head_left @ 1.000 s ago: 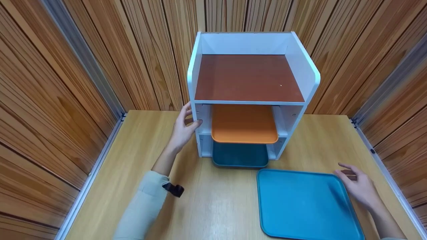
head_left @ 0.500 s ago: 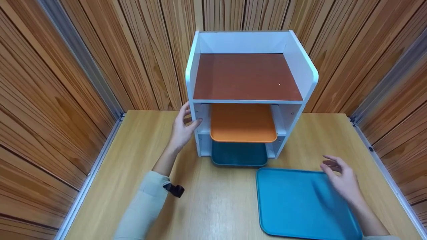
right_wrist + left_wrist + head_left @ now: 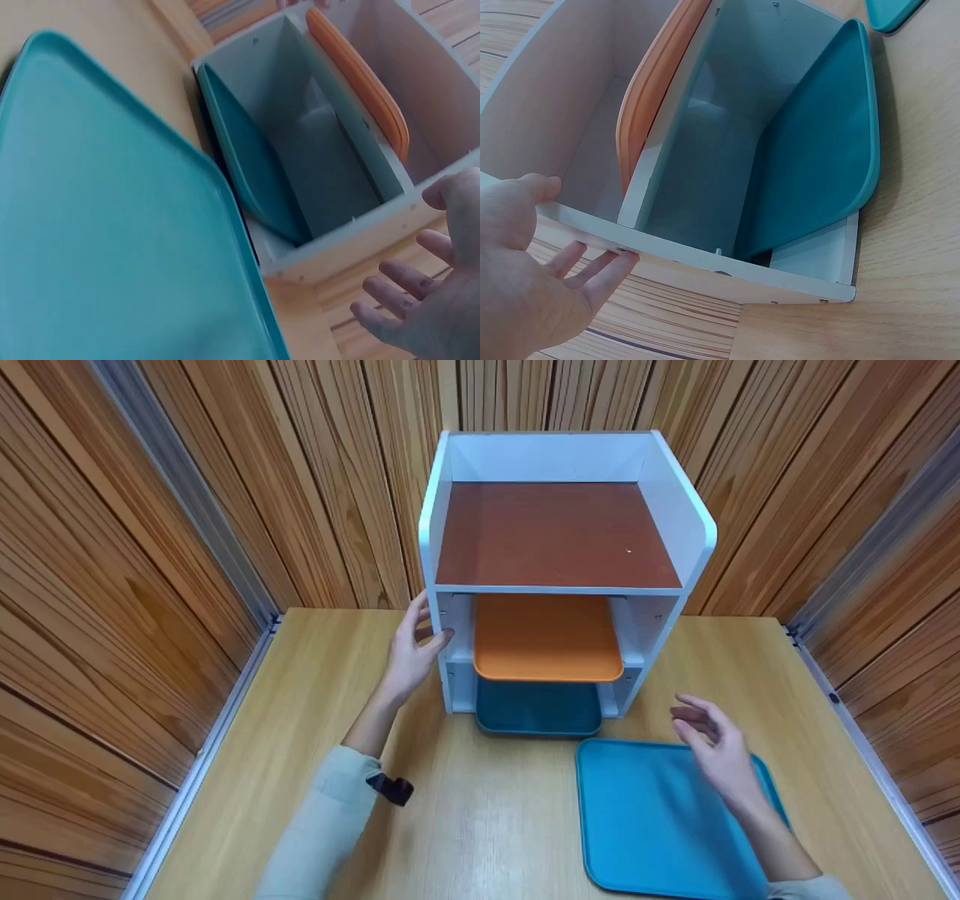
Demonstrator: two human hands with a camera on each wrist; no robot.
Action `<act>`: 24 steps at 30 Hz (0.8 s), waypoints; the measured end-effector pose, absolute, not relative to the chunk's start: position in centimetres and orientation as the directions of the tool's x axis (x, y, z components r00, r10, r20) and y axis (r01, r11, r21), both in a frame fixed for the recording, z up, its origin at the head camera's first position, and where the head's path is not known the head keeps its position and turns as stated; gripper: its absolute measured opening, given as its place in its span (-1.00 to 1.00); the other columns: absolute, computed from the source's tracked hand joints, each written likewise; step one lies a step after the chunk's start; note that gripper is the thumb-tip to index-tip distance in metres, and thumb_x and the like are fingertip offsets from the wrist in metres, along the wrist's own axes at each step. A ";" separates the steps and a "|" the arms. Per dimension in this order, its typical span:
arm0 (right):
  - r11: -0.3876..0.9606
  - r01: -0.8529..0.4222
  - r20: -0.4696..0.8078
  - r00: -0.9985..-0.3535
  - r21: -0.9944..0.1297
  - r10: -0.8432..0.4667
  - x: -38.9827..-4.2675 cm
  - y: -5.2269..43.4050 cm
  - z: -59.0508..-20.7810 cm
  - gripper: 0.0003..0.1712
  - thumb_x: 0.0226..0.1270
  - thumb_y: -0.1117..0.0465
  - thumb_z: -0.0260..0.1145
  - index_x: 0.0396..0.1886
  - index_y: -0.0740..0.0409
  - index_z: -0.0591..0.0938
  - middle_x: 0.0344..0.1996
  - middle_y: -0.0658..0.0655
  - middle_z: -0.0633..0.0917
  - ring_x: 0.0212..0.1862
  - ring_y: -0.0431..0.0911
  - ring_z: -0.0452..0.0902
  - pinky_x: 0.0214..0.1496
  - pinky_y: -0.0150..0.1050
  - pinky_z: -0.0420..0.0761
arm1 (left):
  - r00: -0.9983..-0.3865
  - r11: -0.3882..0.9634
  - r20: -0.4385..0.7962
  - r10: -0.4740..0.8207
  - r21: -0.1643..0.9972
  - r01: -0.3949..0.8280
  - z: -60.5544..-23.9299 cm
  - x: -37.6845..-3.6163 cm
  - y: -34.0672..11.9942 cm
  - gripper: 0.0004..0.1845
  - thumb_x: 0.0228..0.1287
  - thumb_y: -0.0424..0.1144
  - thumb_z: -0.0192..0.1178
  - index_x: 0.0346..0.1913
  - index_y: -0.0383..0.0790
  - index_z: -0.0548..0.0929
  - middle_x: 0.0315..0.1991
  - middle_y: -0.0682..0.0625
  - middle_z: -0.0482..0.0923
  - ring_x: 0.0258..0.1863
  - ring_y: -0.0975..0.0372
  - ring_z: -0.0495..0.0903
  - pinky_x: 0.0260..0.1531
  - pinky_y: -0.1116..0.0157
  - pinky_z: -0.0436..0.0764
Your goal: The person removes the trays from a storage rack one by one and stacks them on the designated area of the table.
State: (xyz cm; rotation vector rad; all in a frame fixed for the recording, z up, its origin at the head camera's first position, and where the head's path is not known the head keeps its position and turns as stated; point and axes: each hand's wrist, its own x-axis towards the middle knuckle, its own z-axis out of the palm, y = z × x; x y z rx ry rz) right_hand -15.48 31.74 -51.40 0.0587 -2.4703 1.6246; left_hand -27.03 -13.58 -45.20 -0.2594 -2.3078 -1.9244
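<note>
Wood-grain panelling (image 3: 150, 547) with vertical boards closes in three sides, its brown streaks running top to bottom. Grey metal strips (image 3: 225, 690) line the left and right edges of the pale wooden tabletop (image 3: 480, 817). The light falls soft and even, with faint shadows.

Both hands open, right hand (image 3: 716, 754) raised

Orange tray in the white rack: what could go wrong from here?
1. The orange tray sticks out past the white rack's front edge; the right hand, open and hovering nearby, could knock it askew.
2. The left hand only rests on the rack's left panel, no firm grip, so a push on a tray might slide the rack along the table.
3. The dark teal tray below also protrudes and could snag.
</note>
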 end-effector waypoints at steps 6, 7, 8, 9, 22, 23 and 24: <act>0.290 -0.141 0.167 -0.983 -0.947 0.069 -16.0 28.6 -50.8 -0.50 0.75 0.35 0.24 0.56 0.35 0.50 0.03 -0.42 0.75 0.09 -0.49 0.73 0.09 -0.50 0.80 | -0.979 0.172 0.200 0.044 0.964 0.204 -45.3 -27.0 -13.6 -0.20 0.66 -0.36 0.22 0.82 -0.01 0.21 0.65 -0.31 0.40 0.57 -0.31 0.52 0.51 -0.32 0.63; 0.278 -0.143 0.167 -0.984 -0.950 0.064 -16.1 28.2 -50.7 -0.48 0.75 0.35 0.24 0.58 0.37 0.48 0.04 -0.42 0.75 0.10 -0.48 0.73 0.10 -0.50 0.80 | -0.980 0.171 0.196 0.043 0.965 0.201 -45.4 -27.0 -13.6 -0.20 0.66 -0.36 0.22 0.82 0.00 0.20 0.65 -0.31 0.39 0.56 -0.31 0.53 0.51 -0.33 0.64; 0.271 -0.146 0.168 -0.984 -0.951 0.058 -16.1 27.8 -50.5 -0.46 0.75 0.36 0.23 0.60 0.38 0.46 0.06 -0.42 0.74 0.11 -0.48 0.73 0.11 -0.50 0.80 | -0.980 0.168 0.194 0.041 0.966 0.198 -45.4 -27.0 -13.6 -0.19 0.66 -0.36 0.22 0.82 0.00 0.20 0.65 -0.32 0.40 0.56 -0.31 0.54 0.50 -0.33 0.64; 0.264 -0.148 0.168 -0.984 -0.953 0.055 -16.2 27.4 -50.4 -0.44 0.75 0.36 0.23 0.62 0.38 0.44 0.07 -0.42 0.74 0.12 -0.48 0.72 0.12 -0.51 0.79 | -0.981 0.167 0.190 0.042 0.966 0.195 -45.4 -27.0 -13.6 -0.19 0.66 -0.36 0.23 0.82 0.01 0.20 0.65 -0.31 0.40 0.56 -0.30 0.54 0.50 -0.32 0.64; 0.141 -0.107 0.113 -0.993 -0.984 0.032 -16.8 23.7 -48.3 -0.17 0.76 0.33 0.22 0.85 0.14 0.10 0.49 0.33 0.59 0.20 -0.42 0.73 0.15 -0.48 0.80 | -0.984 0.180 0.173 0.036 0.968 0.176 -45.5 -27.1 -13.5 -0.19 0.66 -0.36 0.23 0.82 0.06 0.21 0.66 -0.32 0.38 0.56 -0.29 0.52 0.52 -0.31 0.63; 0.121 -0.106 0.111 -0.993 -0.987 0.029 -16.9 23.5 -48.2 -0.15 0.76 0.34 0.22 0.86 0.14 0.07 0.53 0.41 0.53 0.20 -0.41 0.74 0.15 -0.47 0.81 | -0.985 0.183 0.171 0.035 0.967 0.175 -45.4 -27.1 -13.5 -0.19 0.66 -0.36 0.23 0.82 0.06 0.20 0.67 -0.31 0.38 0.56 -0.29 0.52 0.52 -0.31 0.63; 0.096 -0.102 0.105 -0.994 -0.990 0.028 -17.0 23.3 -48.0 -0.13 0.77 0.34 0.21 0.87 0.12 0.05 0.56 0.47 0.48 0.20 -0.40 0.75 0.15 -0.46 0.82 | -0.985 0.186 0.170 0.033 0.967 0.173 -45.4 -27.1 -13.5 -0.19 0.66 -0.35 0.23 0.82 0.06 0.20 0.66 -0.31 0.38 0.56 -0.29 0.52 0.52 -0.31 0.63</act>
